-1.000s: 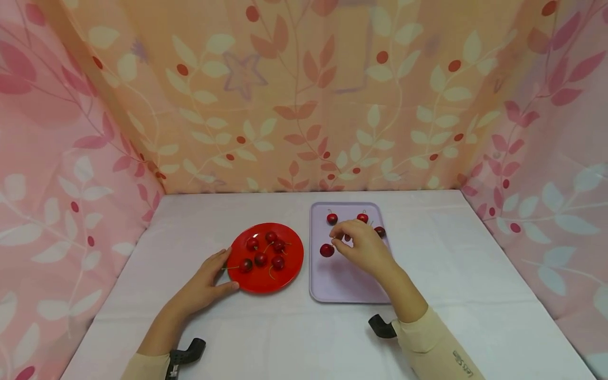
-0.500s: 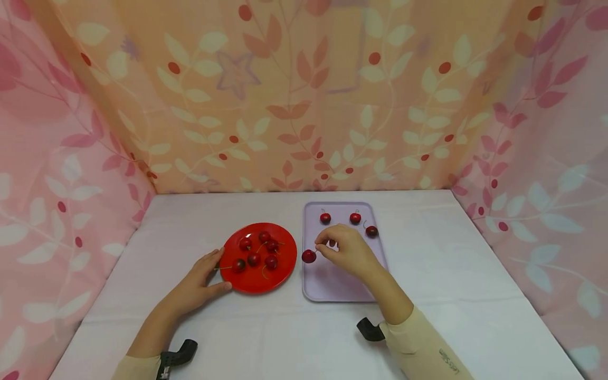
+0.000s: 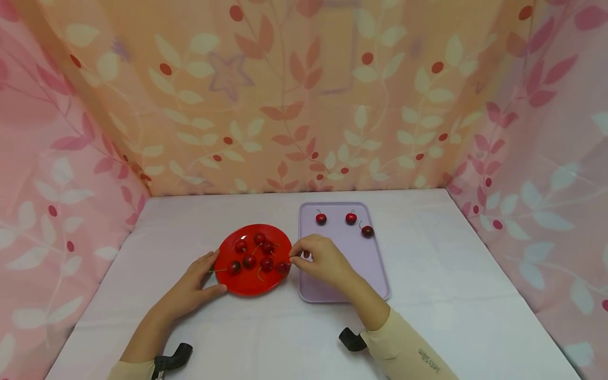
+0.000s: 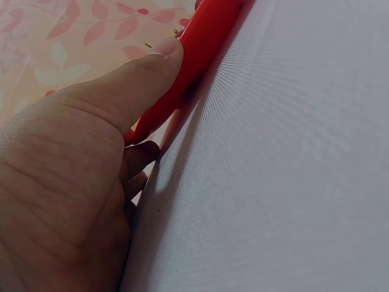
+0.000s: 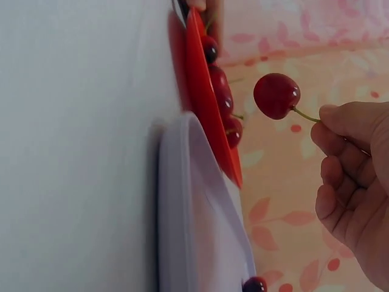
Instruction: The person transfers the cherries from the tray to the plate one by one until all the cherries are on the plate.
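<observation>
The left hand [image 3: 190, 287] lies relaxed at the left side of the red plate [image 3: 247, 286], thumb against the near-left rim, gripping nothing; the contact presumably steadies the plate. Six cherries [image 3: 249, 260] lie loosely grouped on the plate, several with visible stems (one stem points out over the rim, toward the left hand).

A suspended cherry [image 5: 277, 96] hangs above the plate's right edge, apart from the plated fruit in the right wrist view. The right hand [image 3: 323, 261] pinches its green stem [image 5: 307, 115] between thumb and forefinger, other fingers curled; this hold probably spares the flesh and lets the fruit dangle freely. A dark spot [image 3: 306, 254] beside those fingers is too small to identify.

At right, the lavender tray [image 3: 358, 256] stands just beside the plate on the white cloth [image 3: 285, 338], a placement that would keep the reach short. Three cherries [image 3: 351, 218] sit on it: two near the far edge, the third by the right rim.
</observation>
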{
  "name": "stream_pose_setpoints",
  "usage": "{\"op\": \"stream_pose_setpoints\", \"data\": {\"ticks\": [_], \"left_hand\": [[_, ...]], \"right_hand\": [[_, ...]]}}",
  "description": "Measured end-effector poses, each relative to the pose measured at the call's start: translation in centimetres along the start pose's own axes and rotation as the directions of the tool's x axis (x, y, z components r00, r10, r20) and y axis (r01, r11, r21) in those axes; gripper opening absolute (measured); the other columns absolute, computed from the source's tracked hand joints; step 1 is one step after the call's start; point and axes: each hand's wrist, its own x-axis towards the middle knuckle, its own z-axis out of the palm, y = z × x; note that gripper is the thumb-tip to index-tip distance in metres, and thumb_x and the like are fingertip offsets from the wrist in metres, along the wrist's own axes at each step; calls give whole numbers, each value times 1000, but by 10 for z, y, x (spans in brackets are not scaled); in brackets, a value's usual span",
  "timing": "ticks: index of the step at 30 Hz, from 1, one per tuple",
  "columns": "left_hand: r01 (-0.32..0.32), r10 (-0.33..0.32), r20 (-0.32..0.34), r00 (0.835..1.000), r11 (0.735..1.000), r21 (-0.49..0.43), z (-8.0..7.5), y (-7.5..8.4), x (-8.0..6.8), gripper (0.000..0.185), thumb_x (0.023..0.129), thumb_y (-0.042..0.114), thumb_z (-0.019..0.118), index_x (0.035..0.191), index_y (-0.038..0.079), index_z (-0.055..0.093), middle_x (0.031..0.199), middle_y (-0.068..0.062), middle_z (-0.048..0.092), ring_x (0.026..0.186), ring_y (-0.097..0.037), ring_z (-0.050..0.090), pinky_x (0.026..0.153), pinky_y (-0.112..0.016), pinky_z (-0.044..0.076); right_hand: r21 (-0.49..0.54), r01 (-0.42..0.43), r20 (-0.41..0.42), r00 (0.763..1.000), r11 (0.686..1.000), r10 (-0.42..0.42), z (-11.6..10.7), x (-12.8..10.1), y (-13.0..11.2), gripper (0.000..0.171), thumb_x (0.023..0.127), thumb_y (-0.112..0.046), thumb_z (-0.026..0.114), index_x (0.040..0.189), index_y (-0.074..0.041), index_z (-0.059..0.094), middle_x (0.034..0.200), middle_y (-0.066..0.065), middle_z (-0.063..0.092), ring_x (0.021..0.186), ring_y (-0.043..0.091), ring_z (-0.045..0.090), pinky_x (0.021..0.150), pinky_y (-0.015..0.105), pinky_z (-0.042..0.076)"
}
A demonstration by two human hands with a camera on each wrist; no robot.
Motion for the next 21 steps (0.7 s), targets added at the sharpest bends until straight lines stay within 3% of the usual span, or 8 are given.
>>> {"op": "stream_pose_setpoints", "data": {"ticks": [5, 15, 21], "left_hand": [[2, -2, 3, 1000, 1000, -5, 0, -1, -2, 97, 87, 48, 78, 164, 19, 27, 166, -19, 26, 152, -45, 19, 114, -75, 24], [-3, 3, -4, 1000, 1000, 3, 0, -1, 2, 97, 87, 49, 79, 164, 19, 27, 166, -19, 27, 152, -45, 20, 114, -75, 25], [17, -17, 8, 1000, 1000, -8, 0, 0, 1, 99, 85, 51, 79, 164, 21, 26, 167, -18, 26, 152, -45, 20, 113, -75, 27]], "right_hand": [[13, 0, 44, 999, 1000, -1, 16, 9, -8, 5, 91, -16, 79, 91, -19, 75, 85, -12, 68, 84, 19, 65, 75, 29, 56], [1, -84, 64, 994, 996, 84, 44, 27, -18, 6, 90, -16, 79, 93, -21, 77, 86, -15, 68, 87, 10, 62, 78, 20, 52], [-4, -113, 69, 991, 994, 113, 61, 36, -20, 2, 92, -20, 77, 93, -21, 77, 82, -18, 66, 84, 5, 57, 71, 16, 51]]}}
